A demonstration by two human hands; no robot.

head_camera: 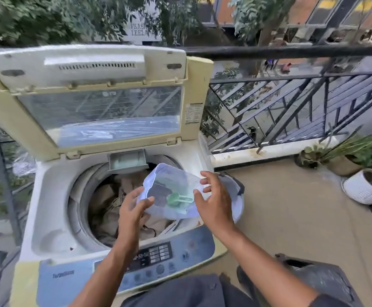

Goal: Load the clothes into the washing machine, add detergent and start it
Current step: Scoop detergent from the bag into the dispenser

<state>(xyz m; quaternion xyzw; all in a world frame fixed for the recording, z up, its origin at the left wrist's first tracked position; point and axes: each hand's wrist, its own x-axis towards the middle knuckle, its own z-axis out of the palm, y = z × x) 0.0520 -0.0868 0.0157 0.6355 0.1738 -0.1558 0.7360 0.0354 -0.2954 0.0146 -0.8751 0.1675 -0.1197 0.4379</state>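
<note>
A top-loading washing machine (pixel 47 218) stands on a balcony with its lid (pixel 87 94) raised upright at 12 o'clock, and its drum holds a heap of beige and brown clothes (pixel 111 202). A small detergent drawer (pixel 127 162) juts out at the drum's 12 o'clock rim. Over the drum's 3 o'clock side, both hands hold a translucent plastic bag of detergent (pixel 169 185) with its mouth spread wide; a green scoop (pixel 176 199) lies inside it. The left hand (pixel 134 209) takes the bag's edge at 9 o'clock, its grip clamped on the plastic between thumb and fingers. The right hand (pixel 213 200) is at the bag's 3 o'clock edge, fingers spread and lightly curled, fingertips on the rim; whether that grip is closed on the plastic I cannot tell. The control panel (pixel 156 255) with its buttons lies at 6 o'clock of the drum, beneath the forearms. A white bucket (pixel 236 196) sits on the floor just beside the machine at 3 o'clock, partly hidden by the bag. Potted plants (pixel 358 169) stand farther off at 3 o'clock, near the black railing (pixel 291 103).
</note>
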